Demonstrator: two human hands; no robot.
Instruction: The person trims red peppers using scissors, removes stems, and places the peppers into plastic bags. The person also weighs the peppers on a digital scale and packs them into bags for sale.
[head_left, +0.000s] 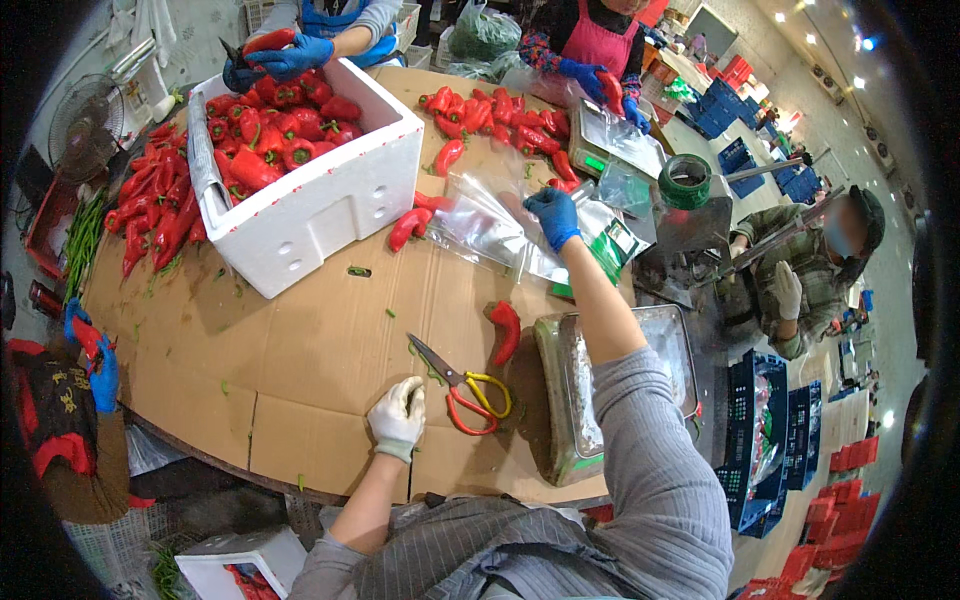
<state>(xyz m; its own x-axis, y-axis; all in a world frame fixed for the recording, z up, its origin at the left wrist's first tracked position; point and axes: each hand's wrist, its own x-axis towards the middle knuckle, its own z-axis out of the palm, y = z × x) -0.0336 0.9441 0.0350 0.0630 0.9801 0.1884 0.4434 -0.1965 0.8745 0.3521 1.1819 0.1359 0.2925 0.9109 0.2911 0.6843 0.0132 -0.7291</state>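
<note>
My left hand, in a white glove, rests with curled fingers on the cardboard-covered table; nothing shows in it. Just to its right lie scissors with one red and one yellow handle, blades pointing away. A single red pepper is beyond them. My right hand, in a blue glove, reaches over clear plastic bags at the far right; its fingertips are at the film, and whether they pinch it cannot be made out. Under my right forearm stands a scale with a metal tray.
A white foam box full of red peppers stands at the far left, with long red peppers beside it. More peppers lie near a second scale. Co-workers' gloved hands hold peppers around the table. Blue crates stand right.
</note>
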